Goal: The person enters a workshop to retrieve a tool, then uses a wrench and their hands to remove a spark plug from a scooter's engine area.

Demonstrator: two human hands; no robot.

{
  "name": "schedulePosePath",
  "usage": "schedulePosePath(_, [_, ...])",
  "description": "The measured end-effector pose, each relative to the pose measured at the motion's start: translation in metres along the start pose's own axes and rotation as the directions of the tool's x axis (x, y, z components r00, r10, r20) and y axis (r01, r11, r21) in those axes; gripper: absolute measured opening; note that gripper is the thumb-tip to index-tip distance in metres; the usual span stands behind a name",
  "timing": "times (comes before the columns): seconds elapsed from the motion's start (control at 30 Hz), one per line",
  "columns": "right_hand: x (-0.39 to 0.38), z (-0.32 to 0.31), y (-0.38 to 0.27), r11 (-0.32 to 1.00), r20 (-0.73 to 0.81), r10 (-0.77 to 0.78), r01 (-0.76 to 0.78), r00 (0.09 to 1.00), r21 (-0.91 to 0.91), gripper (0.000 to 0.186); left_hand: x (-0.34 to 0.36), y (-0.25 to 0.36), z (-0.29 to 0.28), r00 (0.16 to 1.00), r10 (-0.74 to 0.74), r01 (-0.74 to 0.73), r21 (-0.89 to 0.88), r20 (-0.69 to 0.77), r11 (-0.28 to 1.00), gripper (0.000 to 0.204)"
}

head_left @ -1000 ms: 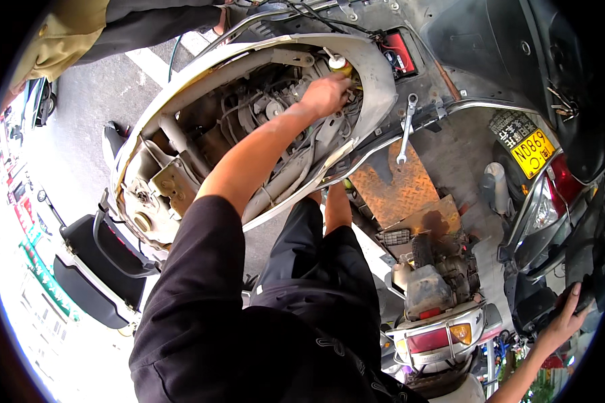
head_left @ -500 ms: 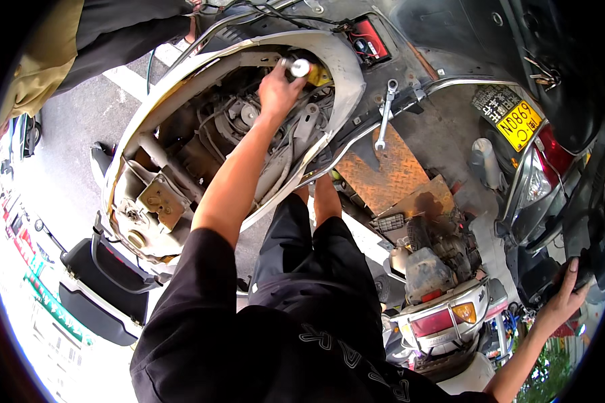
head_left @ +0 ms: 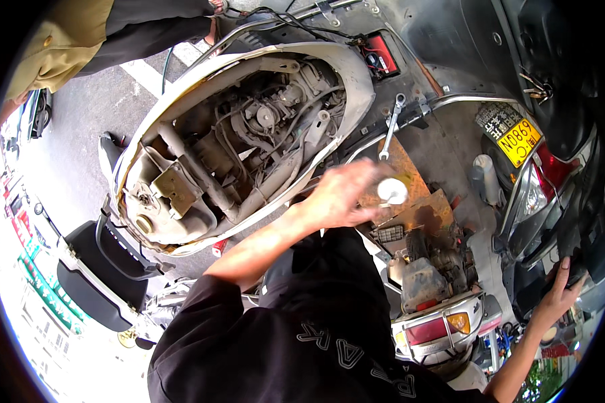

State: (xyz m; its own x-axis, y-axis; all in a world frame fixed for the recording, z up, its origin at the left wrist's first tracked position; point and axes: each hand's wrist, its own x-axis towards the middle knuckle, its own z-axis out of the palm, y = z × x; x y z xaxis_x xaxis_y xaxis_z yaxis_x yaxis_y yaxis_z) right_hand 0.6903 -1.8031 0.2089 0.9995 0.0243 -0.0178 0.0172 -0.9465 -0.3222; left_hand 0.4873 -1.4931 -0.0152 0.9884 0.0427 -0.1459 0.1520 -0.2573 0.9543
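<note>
Head view: your left hand (head_left: pixel 343 195), blurred, pinches a white round-capped container (head_left: pixel 392 191) over the rust-orange patterned metal plate (head_left: pixel 415 176); your right hand (head_left: pixel 562 290) rests against black scooter bodywork (head_left: pixel 588 250), whether gripping I can't tell. A slack pinch could let the container fall onto that plate. Cap looks bright, smooth; body mostly hidden.
</note>
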Motion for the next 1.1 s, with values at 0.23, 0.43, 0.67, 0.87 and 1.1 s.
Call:
schedulePosePath(0.23, [0.003, 0.000, -0.005, 0.988, -0.078, -0.123, 0.115, 0.989, -0.101, 0.043, 0.058, -0.106, -0.047, 0.995, 0.103, -0.091, 0.405, -0.008, 0.910, 0.021])
schedulePosePath(0.43, [0.006, -0.010, 0.013, 0.957, -0.014, -0.235, 0.229, 0.972, -0.176, 0.049, 0.087, -0.201, -0.041, 0.993, -0.116, 0.109, 0.643, -0.031, 0.758, 0.034])
schedulePosePath(0.67, [0.007, -0.014, 0.009, 0.959, 0.017, -0.151, 0.151, 0.988, -0.239, 0.052, 0.090, -0.224, -0.011, 0.942, -0.331, 0.291, 0.612, -0.049, 0.736, 0.036])
schedulePosePath(0.87, [0.004, -0.005, 0.004, 0.989, -0.087, -0.059, 0.046, 0.994, -0.144, 0.045, 0.065, -0.231, -0.034, 0.912, -0.407, 0.358, 0.586, -0.052, 0.727, 0.026])
schedulePosePath(1.1, [0.004, -0.001, 0.006, 0.973, -0.083, -0.148, 0.130, 0.985, -0.193, 0.044, 0.039, -0.215, -0.070, 0.785, -0.592, 0.587, -0.088, -0.180, 0.805, 0.031])
